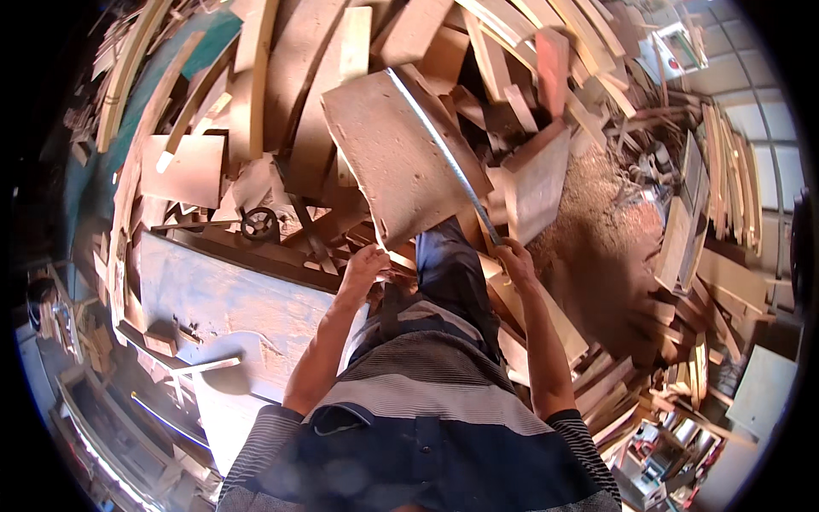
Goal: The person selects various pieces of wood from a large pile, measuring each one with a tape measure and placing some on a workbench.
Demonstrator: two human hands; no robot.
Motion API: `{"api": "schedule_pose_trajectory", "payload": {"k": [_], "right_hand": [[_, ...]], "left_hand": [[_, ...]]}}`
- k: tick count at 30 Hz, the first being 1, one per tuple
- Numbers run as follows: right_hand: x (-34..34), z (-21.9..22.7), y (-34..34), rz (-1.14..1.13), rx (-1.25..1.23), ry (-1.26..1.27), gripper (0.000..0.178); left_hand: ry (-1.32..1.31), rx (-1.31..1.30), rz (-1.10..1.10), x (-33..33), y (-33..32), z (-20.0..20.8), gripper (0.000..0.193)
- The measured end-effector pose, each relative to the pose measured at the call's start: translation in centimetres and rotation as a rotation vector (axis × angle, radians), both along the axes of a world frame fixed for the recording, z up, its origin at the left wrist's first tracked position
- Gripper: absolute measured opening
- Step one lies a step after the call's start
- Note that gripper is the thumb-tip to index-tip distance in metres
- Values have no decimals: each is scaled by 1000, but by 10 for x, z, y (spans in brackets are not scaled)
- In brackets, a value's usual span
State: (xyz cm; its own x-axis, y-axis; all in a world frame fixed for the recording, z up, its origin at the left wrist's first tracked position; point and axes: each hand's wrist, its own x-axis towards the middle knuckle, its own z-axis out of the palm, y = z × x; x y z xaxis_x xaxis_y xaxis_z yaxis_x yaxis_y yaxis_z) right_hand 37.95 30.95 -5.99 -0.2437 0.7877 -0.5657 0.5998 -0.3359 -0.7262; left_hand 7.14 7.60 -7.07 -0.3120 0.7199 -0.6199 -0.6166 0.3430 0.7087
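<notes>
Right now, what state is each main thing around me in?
Brown rectangular wooden board: aslant, near corner at left hand, grip unclear
Long thin silver strip: across the board, near end in right hand
Pale blue-grey flat panel: patchily dusted tan
Tan sawdust: loose, partly shaded

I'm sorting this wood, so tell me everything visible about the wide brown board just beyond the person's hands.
The wide brown board looks like wood: flat, roughly four-sided, with a ragged left edge and small specks on its face. It lies askew among other wood pieces. A long shiny strip runs along its right side. The left hand is at its near corner; its grip is unclear.
</notes>
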Motion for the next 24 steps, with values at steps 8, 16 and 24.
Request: {"api": "schedule_pose_trajectory", "payload": {"k": [8, 16, 24], "right_hand": [[-5, -5, -15, 65, 47, -124, 60], [-47, 56, -28, 52, -59, -64, 59], [-152, 108, -86, 288, -233, 476, 55]], "left_hand": [[63, -81, -133, -4, -16, -11, 35], [122, 21, -201, -7, 20, 19, 32], [-44, 134, 160, 18, 74, 57, 45]]}}
